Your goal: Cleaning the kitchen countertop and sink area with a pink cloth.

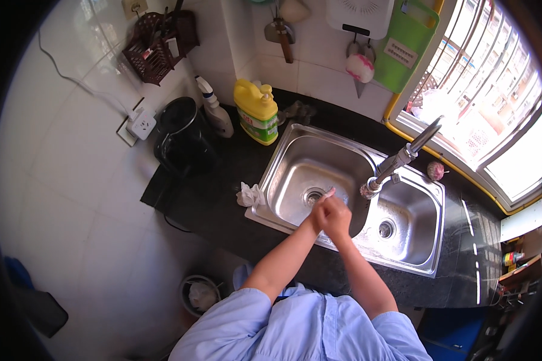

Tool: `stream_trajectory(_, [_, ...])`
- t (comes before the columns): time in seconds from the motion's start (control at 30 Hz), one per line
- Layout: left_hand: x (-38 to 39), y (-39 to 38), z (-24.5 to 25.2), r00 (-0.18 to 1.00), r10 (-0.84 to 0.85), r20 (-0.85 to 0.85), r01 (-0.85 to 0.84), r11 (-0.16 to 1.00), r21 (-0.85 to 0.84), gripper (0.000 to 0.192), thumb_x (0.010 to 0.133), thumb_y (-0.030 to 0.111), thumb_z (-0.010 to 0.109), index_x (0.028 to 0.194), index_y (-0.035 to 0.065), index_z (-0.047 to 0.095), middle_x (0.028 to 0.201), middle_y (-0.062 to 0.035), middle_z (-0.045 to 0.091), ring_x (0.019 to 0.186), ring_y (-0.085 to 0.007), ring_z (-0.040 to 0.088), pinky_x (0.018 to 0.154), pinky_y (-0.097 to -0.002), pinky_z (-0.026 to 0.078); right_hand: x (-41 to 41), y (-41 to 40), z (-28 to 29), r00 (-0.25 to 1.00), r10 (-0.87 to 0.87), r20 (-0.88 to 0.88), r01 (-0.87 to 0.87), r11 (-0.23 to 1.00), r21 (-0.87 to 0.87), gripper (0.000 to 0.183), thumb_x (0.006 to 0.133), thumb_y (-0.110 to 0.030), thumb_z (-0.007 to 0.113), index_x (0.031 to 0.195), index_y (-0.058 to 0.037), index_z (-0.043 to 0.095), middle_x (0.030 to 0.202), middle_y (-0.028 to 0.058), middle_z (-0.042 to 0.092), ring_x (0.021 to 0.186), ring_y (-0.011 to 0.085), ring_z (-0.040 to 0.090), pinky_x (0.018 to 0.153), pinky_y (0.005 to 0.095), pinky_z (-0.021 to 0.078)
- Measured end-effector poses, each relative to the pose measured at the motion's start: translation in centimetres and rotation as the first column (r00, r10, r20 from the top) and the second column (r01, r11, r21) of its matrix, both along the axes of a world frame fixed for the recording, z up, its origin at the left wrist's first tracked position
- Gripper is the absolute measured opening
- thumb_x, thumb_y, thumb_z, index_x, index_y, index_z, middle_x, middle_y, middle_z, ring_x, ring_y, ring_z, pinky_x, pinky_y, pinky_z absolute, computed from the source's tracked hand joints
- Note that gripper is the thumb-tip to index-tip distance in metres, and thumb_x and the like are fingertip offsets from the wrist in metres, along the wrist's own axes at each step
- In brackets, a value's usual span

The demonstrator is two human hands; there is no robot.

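Note:
Both hands are together over the larger basin (293, 167) of a stainless steel double sink. My right hand (337, 214), fingers curled, lies against my left hand (319, 212) and covers part of it. A pale fingertip area shows beyond them, near the drain (314, 196). Whether anything small lies between the palms is hidden. To the right of the hands, a chrome faucet (390, 164) with a swivel spout stands between the basins. The smaller basin (404, 212) has its own drain (386, 229).
Crumpled white tissue (250, 195) lies at the sink's left corner. Behind stand a yellow detergent jug (256, 110), a spray bottle (215, 110) and a black kettle-like container (185, 140). A scrubbing ball (436, 171) sits by the window. A waste bin (200, 295) stands below left.

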State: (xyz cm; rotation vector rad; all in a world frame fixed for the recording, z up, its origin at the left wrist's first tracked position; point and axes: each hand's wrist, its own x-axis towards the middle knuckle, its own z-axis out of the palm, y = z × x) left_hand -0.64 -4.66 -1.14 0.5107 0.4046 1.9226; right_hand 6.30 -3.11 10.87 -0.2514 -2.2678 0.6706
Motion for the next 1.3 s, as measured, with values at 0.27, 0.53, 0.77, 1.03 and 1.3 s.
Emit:
stream_trajectory(0.27, [4.1, 1.7, 3.5, 0.910, 0.196, 0.365, 0.033, 0.843, -0.536, 0.021, 0.087, 0.033, 0.042, 0.091, 0.0148, 0.052, 0.082, -0.0007, 0.056, 0.075, -0.0125, 0.056, 0.060, -0.0273, 0.045, 0.6, 5.3, -3.4, 0.945, -0.237, 0.225, 0.284, 0.936, -0.207, 0.028, 0.081, -0.024, 0.049, 0.061, -0.0045, 0.051, 0.059, 0.0159, 0.053, 0.055, 0.0352, 0.054, 0.051, 0.0417, 0.0414])
stream_trajectory(0.53, [-1.5, -2.9, 5.6, 0.933, 0.319, 0.167, -0.132, 0.735, -0.665, 0.033, 0.085, 0.040, 0.051, 0.093, 0.0080, 0.049, 0.077, -0.0068, 0.057, 0.064, -0.0170, 0.060, 0.050, -0.0259, 0.048, 3.0, 9.7, -5.8, 0.937, -0.286, 0.201, 0.337, 0.893, -0.299, 0.019, 0.082, -0.019, 0.053, 0.076, -0.0016, 0.055, 0.075, 0.0150, 0.054, 0.072, 0.0309, 0.053, 0.065, 0.0377, 0.0417])
stream_trajectory(0.77, [-4.5, -2.8, 3.1, 0.903, 0.403, 0.152, -0.212, 0.723, -0.658, 0.024, 0.085, 0.022, 0.054, 0.098, 0.0015, 0.056, 0.083, -0.0090, 0.060, 0.067, -0.0144, 0.055, 0.051, -0.0200, 0.046, 5.4, 17.5, -3.1, 0.871, -0.492, 0.020, 0.483, 0.847, -0.220, 0.017, 0.082, -0.014, 0.052, 0.098, -0.0078, 0.049, 0.076, 0.0132, 0.057, 0.068, 0.0295, 0.057, 0.060, 0.0371, 0.0452])
stream_trajectory(1.03, [-2.8, -2.8, 3.5, 0.864, 0.458, 0.209, -0.204, 0.699, -0.686, 0.004, 0.080, 0.003, 0.056, 0.082, 0.0064, 0.055, 0.076, -0.0037, 0.056, 0.068, -0.0117, 0.054, 0.058, -0.0226, 0.048, 3.8, 20.9, -2.1, 0.880, -0.380, 0.286, 0.425, 0.898, -0.112, 0.029, 0.080, -0.019, 0.056, 0.109, -0.0157, 0.053, 0.081, 0.0107, 0.060, 0.071, 0.0225, 0.059, 0.066, 0.0335, 0.0455])
stream_trajectory(1.3, [-1.0, -3.0, 3.4, 0.906, 0.382, 0.182, -0.166, 0.716, -0.678, 0.003, 0.080, 0.002, 0.055, 0.079, 0.0054, 0.054, 0.075, -0.0042, 0.055, 0.068, -0.0131, 0.054, 0.065, -0.0258, 0.050, 3.7, 20.6, -1.2, 0.878, -0.338, 0.340, 0.388, 0.917, -0.090, 0.019, 0.083, -0.024, 0.052, 0.096, -0.0112, 0.054, 0.088, 0.0110, 0.060, 0.084, 0.0304, 0.056, 0.071, 0.0383, 0.0437])
